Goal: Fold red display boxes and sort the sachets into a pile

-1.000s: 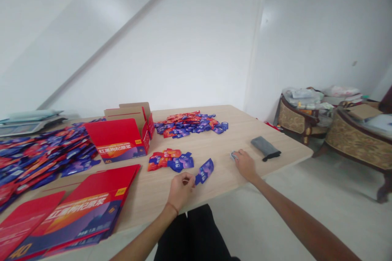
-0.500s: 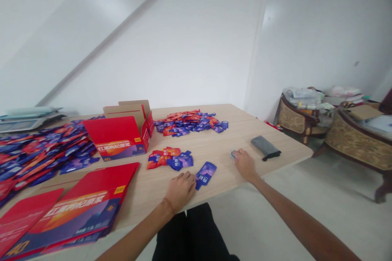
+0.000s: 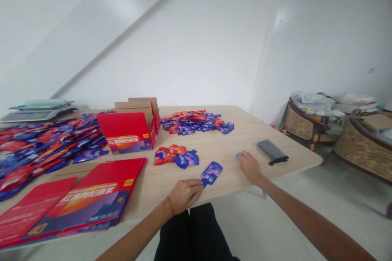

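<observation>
My left hand (image 3: 183, 193) lies palm down on the near edge of the wooden table (image 3: 241, 130), fingers loosely stretched, its fingertips at the lower corner of a single blue sachet (image 3: 211, 172) lying flat. My right hand (image 3: 249, 166) rests further right on the table, fingers curled over a small pale bluish object (image 3: 238, 155) that is mostly hidden. A small cluster of red and blue sachets (image 3: 177, 156) lies just beyond the single sachet.
An open red carton (image 3: 130, 132) stands mid-table, with a larger sachet pile (image 3: 196, 121) behind it. Many sachets (image 3: 45, 147) and flat red cartons (image 3: 88, 197) cover the left. A grey pouch (image 3: 272, 151) lies right of my right hand. Cluttered armchairs (image 3: 306, 122) stand at right.
My left hand held the blue sachet pinched a second ago; the sachet now lies flat on the table with the hand lowered beside it. My right hand stayed put.
</observation>
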The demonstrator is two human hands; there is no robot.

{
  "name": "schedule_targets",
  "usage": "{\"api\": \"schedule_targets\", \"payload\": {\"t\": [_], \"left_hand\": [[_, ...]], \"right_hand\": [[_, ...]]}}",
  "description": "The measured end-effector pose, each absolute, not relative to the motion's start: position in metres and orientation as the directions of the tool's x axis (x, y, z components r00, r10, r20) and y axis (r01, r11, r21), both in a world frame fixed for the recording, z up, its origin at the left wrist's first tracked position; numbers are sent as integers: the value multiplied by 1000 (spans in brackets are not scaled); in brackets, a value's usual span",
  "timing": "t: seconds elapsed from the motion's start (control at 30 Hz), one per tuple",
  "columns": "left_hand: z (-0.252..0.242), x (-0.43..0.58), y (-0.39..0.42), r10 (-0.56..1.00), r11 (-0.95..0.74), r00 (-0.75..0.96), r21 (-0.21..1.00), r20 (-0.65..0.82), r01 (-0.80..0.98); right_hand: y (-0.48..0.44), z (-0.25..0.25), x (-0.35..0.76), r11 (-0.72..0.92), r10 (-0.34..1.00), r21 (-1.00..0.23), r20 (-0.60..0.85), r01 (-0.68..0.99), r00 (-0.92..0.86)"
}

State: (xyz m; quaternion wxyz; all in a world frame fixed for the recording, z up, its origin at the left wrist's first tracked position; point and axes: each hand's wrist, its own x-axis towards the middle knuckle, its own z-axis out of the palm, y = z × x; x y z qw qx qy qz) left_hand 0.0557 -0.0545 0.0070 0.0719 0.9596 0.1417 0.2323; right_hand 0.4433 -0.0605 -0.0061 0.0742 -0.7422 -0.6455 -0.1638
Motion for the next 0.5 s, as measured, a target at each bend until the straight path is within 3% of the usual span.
{"api": "schedule_targets", "payload": {"t": [0.1,0.3,0.5], "left_hand": [[5,55,-54,303,-950,850,204,430,236],[1,55,-52,291,-953,843,214,452,215],[3,55,-53,313,-945,844,233,436,230]], "right_hand": [[-58,11,430,-73,950,149,312,986,23],[-67,48,374,97,860,67,497,993,-118],[-93,60,314,336,835,70,440,939,-331]]}}
